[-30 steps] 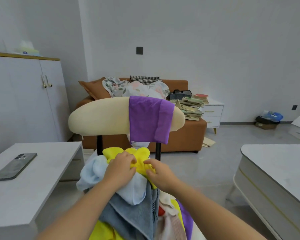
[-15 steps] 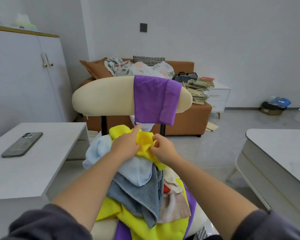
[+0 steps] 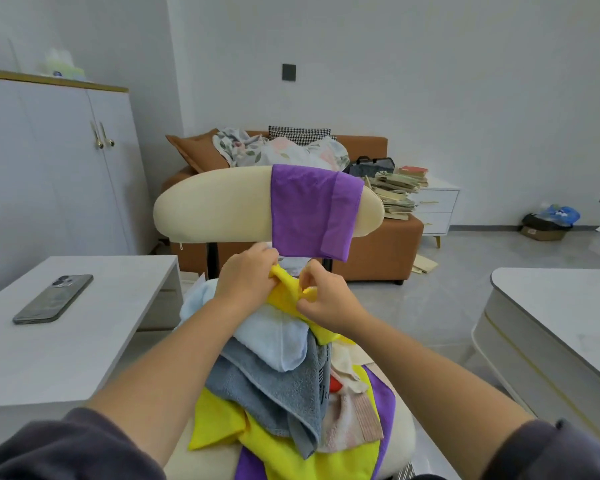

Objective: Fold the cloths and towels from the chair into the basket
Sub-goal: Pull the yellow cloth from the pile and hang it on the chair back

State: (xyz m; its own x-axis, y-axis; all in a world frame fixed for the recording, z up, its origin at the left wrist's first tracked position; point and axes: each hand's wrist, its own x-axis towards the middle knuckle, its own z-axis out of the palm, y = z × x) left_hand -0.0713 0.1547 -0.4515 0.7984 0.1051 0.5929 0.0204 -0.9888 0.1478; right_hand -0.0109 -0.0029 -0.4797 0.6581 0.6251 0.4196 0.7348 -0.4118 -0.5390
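The left hand (image 3: 246, 275) and right hand (image 3: 326, 299) each pinch a bunched end of a yellow cloth (image 3: 286, 296), close together, above the heap on the chair (image 3: 215, 209) near the seat's back edge. Under it lie a light blue towel (image 3: 274, 341) and a grey towel (image 3: 278, 386), which hangs toward the seat's front edge. A purple cloth (image 3: 312, 209) drapes over the right end of the chair's back. A phone (image 3: 54, 297) lies on the desk (image 3: 84, 358) at the left.
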